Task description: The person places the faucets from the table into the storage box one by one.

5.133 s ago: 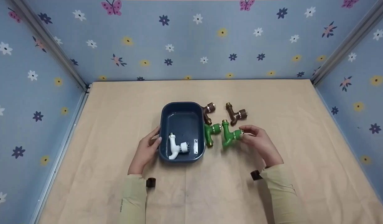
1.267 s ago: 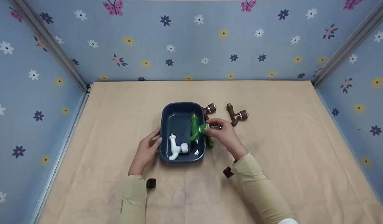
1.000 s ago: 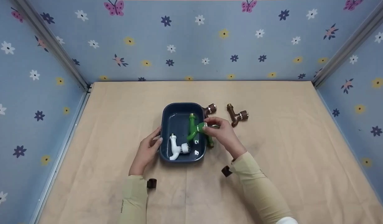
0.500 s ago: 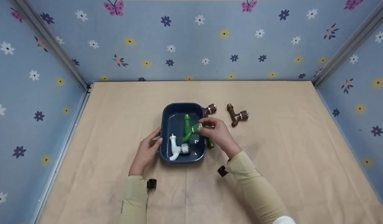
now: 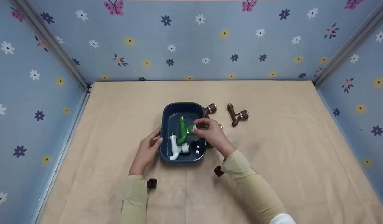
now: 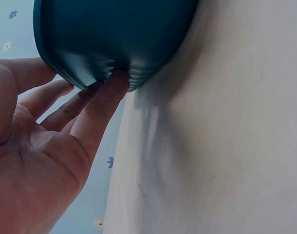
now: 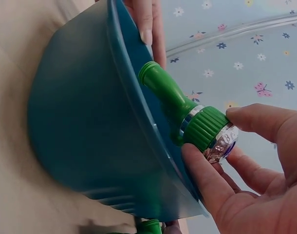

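The green tap [image 5: 182, 132] has a ribbed collar and a shiny knob, and it hangs over the blue tray [image 5: 166, 115] beside the white tap [image 5: 177, 148]. Its long axis runs toward the far wall, threaded end away. The right hand [image 5: 212, 134] pinches its knob with curled fingers, and the left hand [image 5: 146, 150] rests straight fingers on the tray's outer wall

Head view: R hand [image 5: 211, 134] pinches green tap [image 5: 182, 132] by its knob, over dark blue tray [image 5: 166, 115] at table centre. White tap [image 5: 176, 148] lies in tray's near end. L hand [image 5: 147, 150] rests on tray's left wall. Two brown taps [image 5: 237, 114] toward the table's right edge, beside tray.
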Demonstrator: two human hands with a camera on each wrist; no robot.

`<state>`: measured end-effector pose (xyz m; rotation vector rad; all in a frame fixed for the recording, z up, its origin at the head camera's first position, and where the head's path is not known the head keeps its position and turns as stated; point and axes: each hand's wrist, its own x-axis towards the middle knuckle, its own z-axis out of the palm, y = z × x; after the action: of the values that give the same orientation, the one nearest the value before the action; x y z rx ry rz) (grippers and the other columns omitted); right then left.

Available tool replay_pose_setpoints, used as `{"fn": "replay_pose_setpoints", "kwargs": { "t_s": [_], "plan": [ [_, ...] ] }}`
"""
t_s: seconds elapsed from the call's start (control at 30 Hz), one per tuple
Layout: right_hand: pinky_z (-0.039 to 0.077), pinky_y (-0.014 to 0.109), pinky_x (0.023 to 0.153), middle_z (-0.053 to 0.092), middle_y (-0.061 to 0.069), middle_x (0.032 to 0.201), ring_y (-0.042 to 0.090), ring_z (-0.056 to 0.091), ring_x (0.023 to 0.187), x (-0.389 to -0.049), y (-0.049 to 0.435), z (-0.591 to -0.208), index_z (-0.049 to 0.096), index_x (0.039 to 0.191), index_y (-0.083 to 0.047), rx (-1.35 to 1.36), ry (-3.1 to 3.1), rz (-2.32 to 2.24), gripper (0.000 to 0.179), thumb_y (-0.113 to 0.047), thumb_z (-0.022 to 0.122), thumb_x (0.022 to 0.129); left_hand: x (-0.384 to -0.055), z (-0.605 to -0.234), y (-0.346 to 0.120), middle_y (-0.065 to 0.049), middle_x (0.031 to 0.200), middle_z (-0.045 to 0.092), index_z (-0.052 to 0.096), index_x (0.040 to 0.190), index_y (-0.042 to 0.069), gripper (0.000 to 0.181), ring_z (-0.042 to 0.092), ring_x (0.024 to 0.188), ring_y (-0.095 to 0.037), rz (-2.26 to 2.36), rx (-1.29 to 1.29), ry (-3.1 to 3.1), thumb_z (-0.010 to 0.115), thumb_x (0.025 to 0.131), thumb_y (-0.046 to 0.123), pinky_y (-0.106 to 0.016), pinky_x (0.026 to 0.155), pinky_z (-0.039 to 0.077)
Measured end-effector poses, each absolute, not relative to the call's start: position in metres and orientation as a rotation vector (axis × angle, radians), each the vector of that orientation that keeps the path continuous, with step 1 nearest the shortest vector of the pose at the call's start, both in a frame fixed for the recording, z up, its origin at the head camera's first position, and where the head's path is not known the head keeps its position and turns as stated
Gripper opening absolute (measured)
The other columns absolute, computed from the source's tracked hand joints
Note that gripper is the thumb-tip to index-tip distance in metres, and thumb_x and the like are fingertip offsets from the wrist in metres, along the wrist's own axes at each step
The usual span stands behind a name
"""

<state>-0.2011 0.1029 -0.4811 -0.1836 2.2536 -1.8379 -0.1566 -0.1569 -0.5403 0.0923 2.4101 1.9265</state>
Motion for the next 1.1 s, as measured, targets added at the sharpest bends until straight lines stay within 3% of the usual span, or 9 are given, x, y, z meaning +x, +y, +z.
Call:
{"fn": "replay_pose_setpoints", "kwargs": {
  "t_s": [0.23, 0.43, 0.67, 1.1],
  "plan": [
    [0.052, 0.025, 0.074, 0.062, 0.019, 0.109, 0.022, 0.063, 0.09, -0.202, 0.098, -0.48, 0.062, 0.113, 0.008, -0.223, 2.278, -1.764, 0.035, -0.003, 0.073, 0.083, -0.156, -0.539, -0.157, -0.014, 0.14, 0.048, 0.042, 0.146, 0.018, 0.049, 0.057, 0.115, -0.032, 1.93, 0.089, 2.407, 0.053, 0.099, 0.012, -0.04, 0.09, 0.05],
    [0.052, 0.024, 0.077, 0.062, 0.024, 0.109, 0.029, 0.063, 0.094, -0.191, 0.093, -0.453, 0.06, 0.111, 0.013, -0.283, 2.29, -1.721, 0.031, 0.001, 0.07, 0.084, -0.153, -0.529, -0.156, -0.017, 0.141, 0.046, 0.041, 0.146, 0.014, 0.049, 0.055, 0.117, -0.035, 1.933, 0.095, 2.383, 0.052, 0.099, 0.011, -0.041, 0.09, 0.049],
    [0.051, 0.027, 0.078, 0.066, 0.009, 0.098, 0.021, 0.063, 0.088, -0.205, 0.09, -0.484, 0.066, 0.106, 0.004, -0.266, 2.387, -1.675, 0.028, -0.004, 0.075, 0.081, -0.155, -0.537, -0.156, -0.015, 0.141, 0.047, 0.04, 0.147, 0.018, 0.049, 0.055, 0.118, -0.032, 1.917, 0.064, 2.386, 0.052, 0.1, 0.012, -0.04, 0.09, 0.049],
    [0.05, 0.03, 0.08, 0.066, 0.007, 0.096, 0.023, 0.062, 0.089, -0.207, 0.081, -0.487, 0.066, 0.106, 0.002, -0.274, 2.503, -1.522, 0.028, -0.01, 0.075, 0.082, -0.156, -0.539, -0.156, -0.017, 0.142, 0.045, 0.04, 0.147, 0.014, 0.049, 0.055, 0.117, -0.032, 1.938, 0.112, 2.406, 0.053, 0.099, 0.011, -0.04, 0.09, 0.049]
  ]
}}
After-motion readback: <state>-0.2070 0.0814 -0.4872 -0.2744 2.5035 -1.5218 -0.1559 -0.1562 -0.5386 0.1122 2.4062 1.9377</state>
